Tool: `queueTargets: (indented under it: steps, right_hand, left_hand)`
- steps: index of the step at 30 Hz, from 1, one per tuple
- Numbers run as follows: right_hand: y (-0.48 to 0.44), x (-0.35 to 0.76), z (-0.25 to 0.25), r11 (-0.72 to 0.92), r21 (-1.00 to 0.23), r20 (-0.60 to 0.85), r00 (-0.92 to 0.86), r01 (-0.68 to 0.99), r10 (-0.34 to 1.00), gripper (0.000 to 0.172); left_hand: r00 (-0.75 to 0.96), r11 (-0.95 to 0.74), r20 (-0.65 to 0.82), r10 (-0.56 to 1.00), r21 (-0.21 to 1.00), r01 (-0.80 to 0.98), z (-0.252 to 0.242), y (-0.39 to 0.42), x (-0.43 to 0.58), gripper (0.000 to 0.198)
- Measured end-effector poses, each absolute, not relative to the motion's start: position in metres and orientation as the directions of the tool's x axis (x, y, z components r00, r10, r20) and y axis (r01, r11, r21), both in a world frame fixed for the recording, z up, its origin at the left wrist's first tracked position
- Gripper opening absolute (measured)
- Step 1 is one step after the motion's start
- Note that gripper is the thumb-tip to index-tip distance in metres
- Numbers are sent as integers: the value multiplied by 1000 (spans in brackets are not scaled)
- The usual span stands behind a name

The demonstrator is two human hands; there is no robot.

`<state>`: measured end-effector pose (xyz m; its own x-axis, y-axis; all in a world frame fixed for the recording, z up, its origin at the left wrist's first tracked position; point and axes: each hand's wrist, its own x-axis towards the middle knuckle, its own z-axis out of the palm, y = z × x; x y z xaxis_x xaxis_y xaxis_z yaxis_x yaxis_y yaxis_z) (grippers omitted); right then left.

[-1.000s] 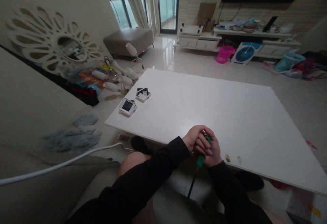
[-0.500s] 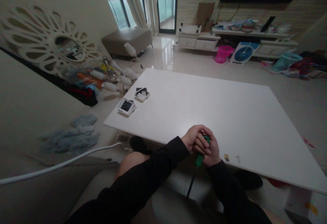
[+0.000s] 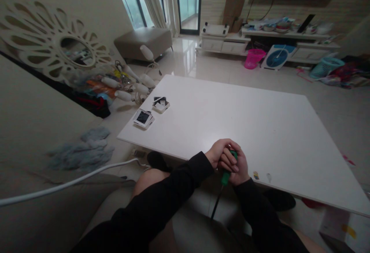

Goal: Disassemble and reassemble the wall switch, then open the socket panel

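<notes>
A screwdriver with a green handle and a dark shaft points down toward my lap, in front of the white table's near edge. My left hand and my right hand are clasped together round its handle, both closed. The fingers overlap, so part of the handle is hidden. To the right of my hands, two tiny items lie by the table edge: a yellow and dark piece and a small clear piece.
Two small white frames with dark panels, one nearer and one farther, lie at the table's left end. A white lamp with several shades stands beyond that end. A white cable runs at the lower left.
The view has tilted very slightly. Both hands stay clasped on the screwdriver in almost the same place, and the things on the table have not moved.
</notes>
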<state>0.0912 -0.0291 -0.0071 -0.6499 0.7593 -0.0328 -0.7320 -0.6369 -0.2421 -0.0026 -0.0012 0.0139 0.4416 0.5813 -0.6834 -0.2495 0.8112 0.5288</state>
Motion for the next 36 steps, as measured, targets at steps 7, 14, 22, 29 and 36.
queueTargets:
  steps: [7, 14, 22, 29, 36]
  right_hand:
    - [-29, 90, -2, -656, -252, -53, -667, -711, 743, 58]
    - [-29, 90, -2, -650, -261, -50, -662, -714, 747, 59]
    - [-28, 91, -5, -649, -258, -54, -660, -716, 749, 59]
    - [-29, 91, -5, -658, -240, -34, -671, -714, 740, 58]
    - [-28, 90, -4, -660, -254, -22, -678, -707, 735, 60]
  left_hand:
    - [440, 822, -700, 563, 530, -208, 10, 0, -3, 24]
    - [453, 824, -693, 560, 519, -225, 14, -1, -3, 24]
    - [464, 826, -690, 556, 521, -215, 15, -1, -3, 23]
    - [455, 829, -701, 549, 525, -192, 15, -1, -4, 25]
    - [447, 818, -693, 565, 541, -196, 13, -1, -3, 24]
